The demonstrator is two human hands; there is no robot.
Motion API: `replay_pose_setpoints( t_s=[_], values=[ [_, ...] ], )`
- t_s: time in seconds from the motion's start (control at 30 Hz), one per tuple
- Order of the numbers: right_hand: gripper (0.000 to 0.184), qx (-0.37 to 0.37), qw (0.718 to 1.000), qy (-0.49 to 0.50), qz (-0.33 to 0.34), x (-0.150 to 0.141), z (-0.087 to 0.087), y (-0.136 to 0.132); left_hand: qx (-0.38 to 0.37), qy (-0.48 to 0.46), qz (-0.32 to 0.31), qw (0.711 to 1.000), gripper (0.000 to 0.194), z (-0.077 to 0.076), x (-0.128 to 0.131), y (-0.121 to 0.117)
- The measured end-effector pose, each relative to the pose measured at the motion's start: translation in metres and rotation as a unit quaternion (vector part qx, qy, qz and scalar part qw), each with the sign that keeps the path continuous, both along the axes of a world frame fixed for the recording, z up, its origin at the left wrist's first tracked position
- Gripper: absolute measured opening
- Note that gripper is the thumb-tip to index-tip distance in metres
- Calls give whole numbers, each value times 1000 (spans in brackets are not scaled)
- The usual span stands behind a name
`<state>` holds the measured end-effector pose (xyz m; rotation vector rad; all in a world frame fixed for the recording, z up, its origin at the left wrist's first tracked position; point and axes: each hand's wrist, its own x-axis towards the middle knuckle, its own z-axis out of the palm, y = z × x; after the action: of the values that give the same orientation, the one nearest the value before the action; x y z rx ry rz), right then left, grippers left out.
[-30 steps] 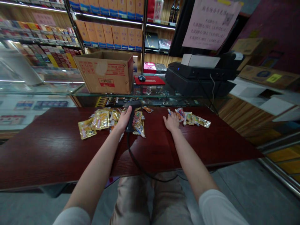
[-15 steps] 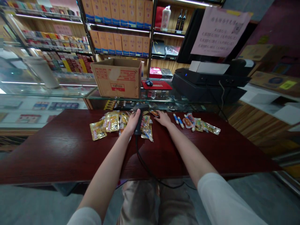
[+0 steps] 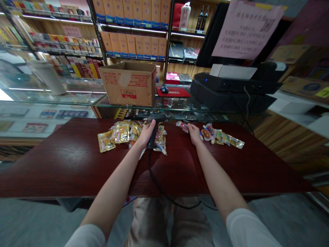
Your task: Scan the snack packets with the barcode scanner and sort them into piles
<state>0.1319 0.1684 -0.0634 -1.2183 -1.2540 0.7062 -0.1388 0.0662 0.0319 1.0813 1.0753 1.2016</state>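
My left hand [image 3: 145, 136] is wrapped round the grip of a black handheld barcode scanner [image 3: 153, 133], its cable [image 3: 152, 169] trailing down over the table edge. Under and beside it lies a pile of gold snack packets [image 3: 121, 132], partly hidden by the hand and scanner. My right hand [image 3: 194, 133] pinches a small red-and-clear wrapped snack [image 3: 183, 127] by its right end, just above or on the table; I cannot tell which. Close to its right is a row of packaged snacks [image 3: 207, 133], ending in a shiny flat packet [image 3: 235, 140].
The dark red wooden table [image 3: 77, 164] meets a glass counter. On the counter stand an open cardboard box [image 3: 128, 84], a mouse [image 3: 164, 89] on a red mat [image 3: 178, 92], a tumbler [image 3: 48, 78] and black checkout equipment [image 3: 231, 90]. Stocked shelves rise behind.
My right hand has moved right, away from the pile, carrying the wrapped snack towards the right-hand row. The left hand keeps its hold on the scanner in nearly the same place.
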Motion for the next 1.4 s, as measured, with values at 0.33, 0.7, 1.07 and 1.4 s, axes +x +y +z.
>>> replay_pose_setpoints(
  t_s=[0.33, 0.7, 1.07, 1.4],
  values=[
    [42, -107, 970, 160, 146, -4, 18, -11, -8, 1, -53, 999, 61, -12, 11, -1],
    [35, -108, 971, 121, 177, -9, 27, -17, -33, 19, -53, 998, 60, -17, 14, -2],
    [30, -124, 979, 63, 151, -12, 20, -10, -27, 53, -66, 996, 59, -14, 20, -8],
    [46, 19, 996, -76, 45, -5, 27, -15, -29, 76, 35, 996, 58, -7, -8, 6]
  ],
)
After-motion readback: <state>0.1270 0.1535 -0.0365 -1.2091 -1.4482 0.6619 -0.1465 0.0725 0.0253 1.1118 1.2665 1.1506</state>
